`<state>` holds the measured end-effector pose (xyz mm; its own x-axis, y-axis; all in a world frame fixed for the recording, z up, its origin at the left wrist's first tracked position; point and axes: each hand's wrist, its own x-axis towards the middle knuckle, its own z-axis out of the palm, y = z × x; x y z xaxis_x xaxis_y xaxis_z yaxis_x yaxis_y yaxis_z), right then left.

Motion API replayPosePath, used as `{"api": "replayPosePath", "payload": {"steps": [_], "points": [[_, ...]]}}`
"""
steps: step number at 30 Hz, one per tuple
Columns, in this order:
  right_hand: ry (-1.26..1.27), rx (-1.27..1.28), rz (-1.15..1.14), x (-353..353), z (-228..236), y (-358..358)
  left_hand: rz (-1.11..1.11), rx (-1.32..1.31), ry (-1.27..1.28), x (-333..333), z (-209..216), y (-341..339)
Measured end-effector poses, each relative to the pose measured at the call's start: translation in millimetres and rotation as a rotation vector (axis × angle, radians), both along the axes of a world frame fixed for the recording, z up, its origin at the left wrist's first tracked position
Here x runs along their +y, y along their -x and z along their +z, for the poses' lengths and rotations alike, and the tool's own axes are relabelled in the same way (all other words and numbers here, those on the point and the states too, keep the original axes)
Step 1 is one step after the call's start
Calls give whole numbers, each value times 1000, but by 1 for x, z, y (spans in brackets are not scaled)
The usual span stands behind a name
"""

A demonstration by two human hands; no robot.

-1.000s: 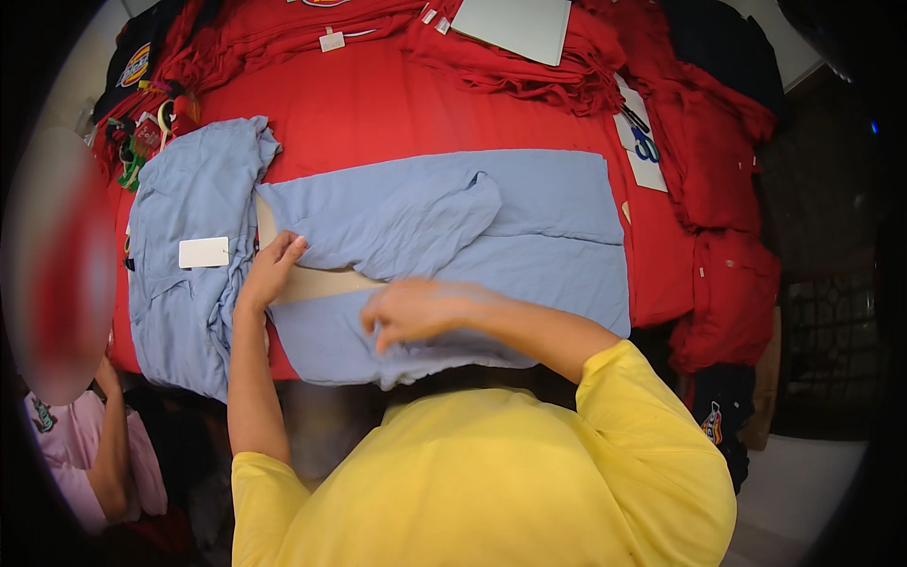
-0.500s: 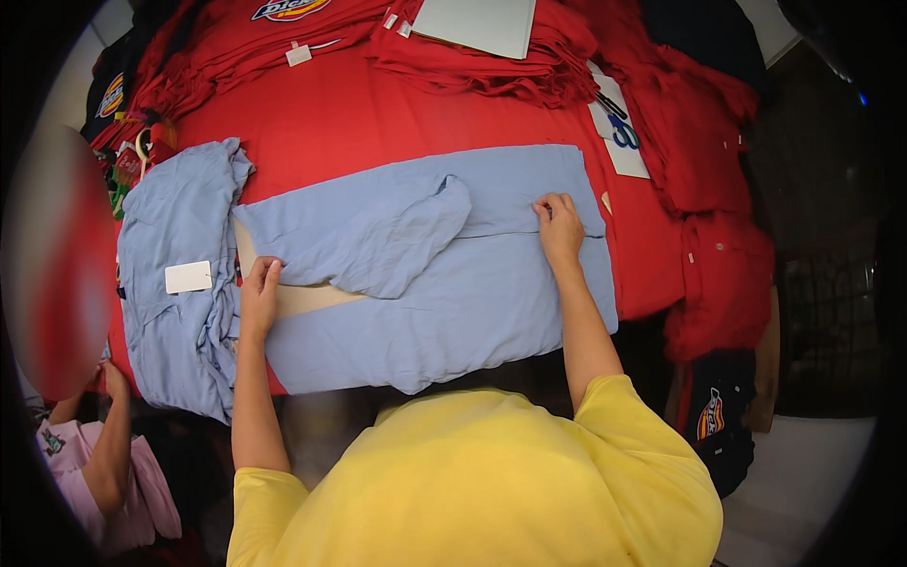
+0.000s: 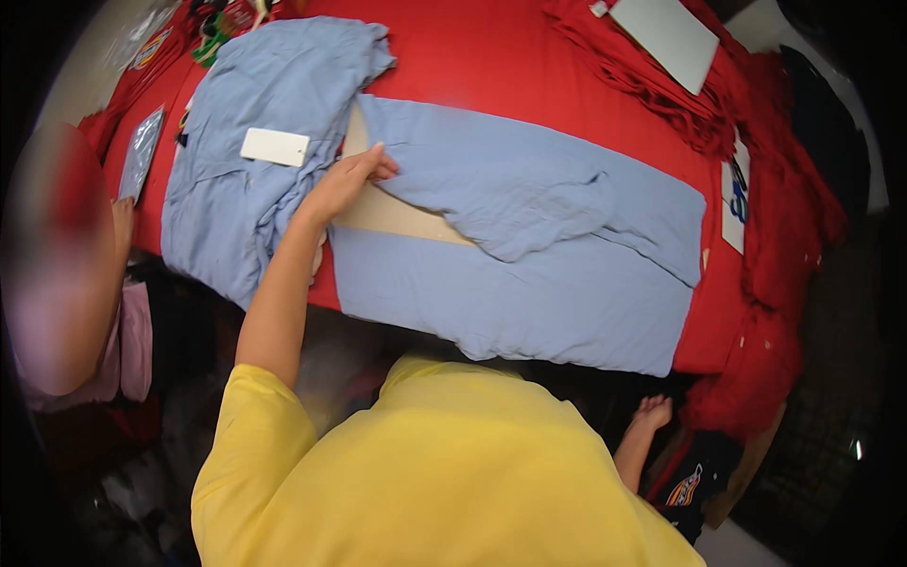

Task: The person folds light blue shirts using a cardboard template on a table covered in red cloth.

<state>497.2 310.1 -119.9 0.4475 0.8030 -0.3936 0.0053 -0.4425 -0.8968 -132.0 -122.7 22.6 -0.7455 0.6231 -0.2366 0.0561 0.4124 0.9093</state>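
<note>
Working over folded blue cloth (image 3: 529, 293) with the left hand (image 3: 351, 181)

Nearest is the person's yellow shirt (image 3: 453, 463). To its right, the right hand (image 3: 652, 413) hangs beyond the near edge of the surface (image 3: 453, 57), fingers loosely curled; whether it holds anything, I cannot tell. A dark garment (image 3: 697, 470) with a patch lies just below it.

The folded blue cloth stretches along the near edge of the red-covered surface, to the right of the left hand. Between its layers a beige board (image 3: 420, 219) shows as a wedge. The left hand is over the board's left end, narrow, its fingers close together and the tips at the cloth's edge; whether they pinch it is unclear.

Left of that hand lies bunched blue cloth (image 3: 293, 76) with a white tag (image 3: 275, 146) on top. At the far left, another person's hand (image 3: 123, 222) is beside a clear packet (image 3: 142, 151).

Beyond, on the right, blue-handled scissors (image 3: 739, 203) lie on a white card (image 3: 733, 238), near heaped red garments (image 3: 779, 250). Farthest off, a pale sheet (image 3: 666, 42) rests on more red cloth (image 3: 605, 52).
</note>
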Motion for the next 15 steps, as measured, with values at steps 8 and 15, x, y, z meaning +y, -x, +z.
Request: {"api": "replayPosePath", "payload": {"steps": [8, 15], "points": [[1141, -17, 1709, -243, 78, 288, -162, -189, 200, 4, 25, 28], [810, -98, 2537, -253, 163, 374, -187, -287, 152, -1, 19, 35]]}}
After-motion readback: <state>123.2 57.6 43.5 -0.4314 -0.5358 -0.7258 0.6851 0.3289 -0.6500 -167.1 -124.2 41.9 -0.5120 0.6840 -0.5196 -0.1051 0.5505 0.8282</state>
